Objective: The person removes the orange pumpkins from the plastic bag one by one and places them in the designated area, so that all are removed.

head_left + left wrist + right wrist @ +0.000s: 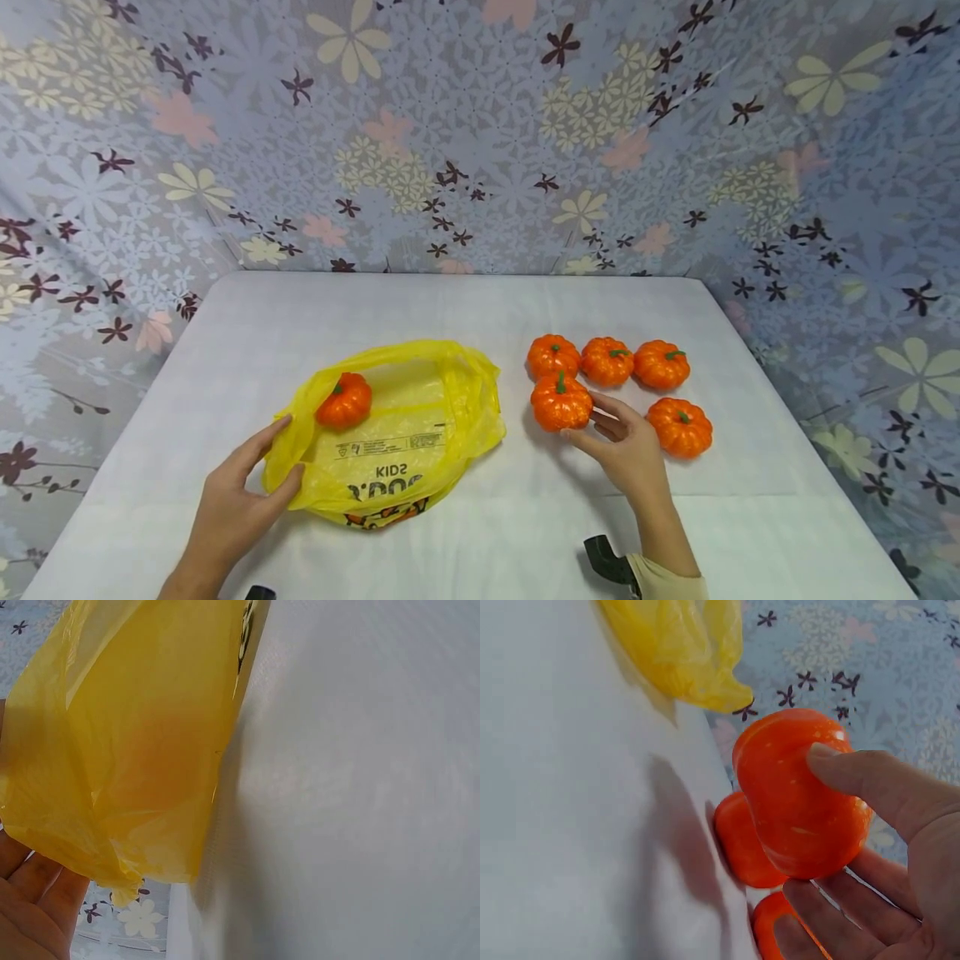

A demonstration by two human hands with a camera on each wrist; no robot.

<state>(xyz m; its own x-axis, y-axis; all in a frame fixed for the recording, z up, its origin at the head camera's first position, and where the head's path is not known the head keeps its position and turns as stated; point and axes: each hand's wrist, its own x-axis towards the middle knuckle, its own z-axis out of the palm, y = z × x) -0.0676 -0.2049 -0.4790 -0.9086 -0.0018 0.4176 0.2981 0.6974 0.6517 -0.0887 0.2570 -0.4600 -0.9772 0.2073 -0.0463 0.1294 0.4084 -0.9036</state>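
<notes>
A yellow plastic bag [405, 450] with black printing lies with its mouth spread. One small orange pumpkin [347, 402] with a green stem is inside it, showing as a dim orange patch through the plastic in the left wrist view. My left hand [238, 492] holds the bag's left rim, thumb and fingers apart along it; the bag hides some fingers. My right hand [626, 446] grips another small pumpkin [799, 799] between thumb and fingers. That pumpkin is raised off the table, its shadow on the cloth below.
Beyond the right hand, three pumpkins stand in a row: a left one [553, 356], a middle one [607, 362] and a right one [661, 365]. Another pumpkin [679, 427] sits right of the hand. White cloth covers the table [465, 308], with floral fabric [480, 150] behind.
</notes>
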